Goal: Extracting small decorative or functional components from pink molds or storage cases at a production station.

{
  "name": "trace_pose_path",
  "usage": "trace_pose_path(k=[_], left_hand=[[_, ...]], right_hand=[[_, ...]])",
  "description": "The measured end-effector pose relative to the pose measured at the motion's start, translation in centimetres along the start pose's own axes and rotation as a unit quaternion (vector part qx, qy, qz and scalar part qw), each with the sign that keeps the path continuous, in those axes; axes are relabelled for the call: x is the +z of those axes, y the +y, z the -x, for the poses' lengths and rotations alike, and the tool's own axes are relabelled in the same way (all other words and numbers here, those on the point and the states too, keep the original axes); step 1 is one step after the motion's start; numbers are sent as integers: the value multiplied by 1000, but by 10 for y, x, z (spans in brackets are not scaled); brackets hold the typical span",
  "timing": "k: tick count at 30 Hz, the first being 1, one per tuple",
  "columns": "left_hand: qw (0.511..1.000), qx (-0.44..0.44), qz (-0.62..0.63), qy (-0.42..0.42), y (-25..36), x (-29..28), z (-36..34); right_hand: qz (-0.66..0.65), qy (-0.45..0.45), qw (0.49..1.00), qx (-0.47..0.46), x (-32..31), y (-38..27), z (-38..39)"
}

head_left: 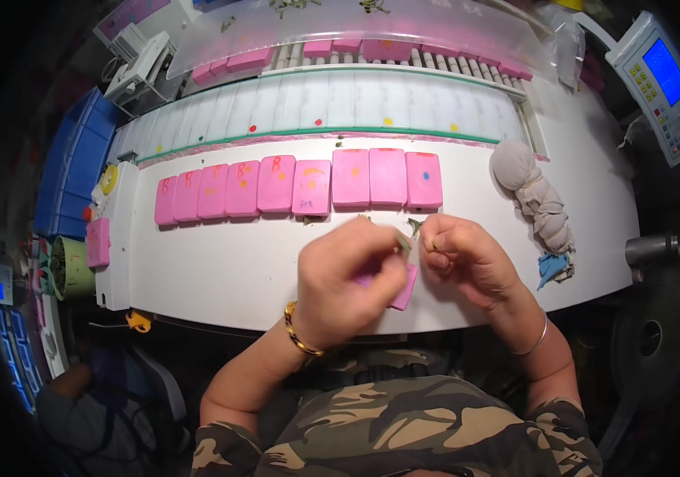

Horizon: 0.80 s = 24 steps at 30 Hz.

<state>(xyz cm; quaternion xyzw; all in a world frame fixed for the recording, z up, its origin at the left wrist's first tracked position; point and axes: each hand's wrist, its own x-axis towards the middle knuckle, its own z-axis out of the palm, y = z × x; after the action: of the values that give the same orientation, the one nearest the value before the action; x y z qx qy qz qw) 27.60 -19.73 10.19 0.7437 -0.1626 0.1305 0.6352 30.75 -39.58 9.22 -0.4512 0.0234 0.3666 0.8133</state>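
Observation:
My left hand (350,274) is closed, slightly smeared by motion, over a pink block (406,288) lying near the table's front edge. Thumb and fingers pinch a small greenish scrap (403,242), which looks like a bit of dried leaf. Just to the right, my right hand (467,258) is closed in a pinch; whatever sits at its fingertips is too small to name. A dark green curled scrap (414,228) lies just beyond the fingertips. Past both hands stands a row of pink blocks, one of them marked with a blue dot (425,189).
Behind the row runs a strip of white tiles (276,103) edged in green. A rolled grey cloth (542,208) lies at right, below a device with a blue screen (664,73). Blue bins (76,163) stand at left. Another person's sleeve (89,421) shows lower left.

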Motion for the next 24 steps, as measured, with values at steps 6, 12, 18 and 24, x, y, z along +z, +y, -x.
trace_pose_path(k=[6, 12, 18, 24], left_hand=[[861, -312, 393, -79, -11, -15, -12], [802, -390, 421, -165, -9, -8, -10], [825, -389, 361, -193, -8, -8, -8], [839, -366, 345, -207, -10, -6, -5]], right_hand=[[442, 157, 864, -183, 9, -9, 8], [322, 62, 926, -187, 17, -9, 5], [179, 32, 977, -112, 16, -2, 5], [147, 64, 986, -44, 14, 1, 5]])
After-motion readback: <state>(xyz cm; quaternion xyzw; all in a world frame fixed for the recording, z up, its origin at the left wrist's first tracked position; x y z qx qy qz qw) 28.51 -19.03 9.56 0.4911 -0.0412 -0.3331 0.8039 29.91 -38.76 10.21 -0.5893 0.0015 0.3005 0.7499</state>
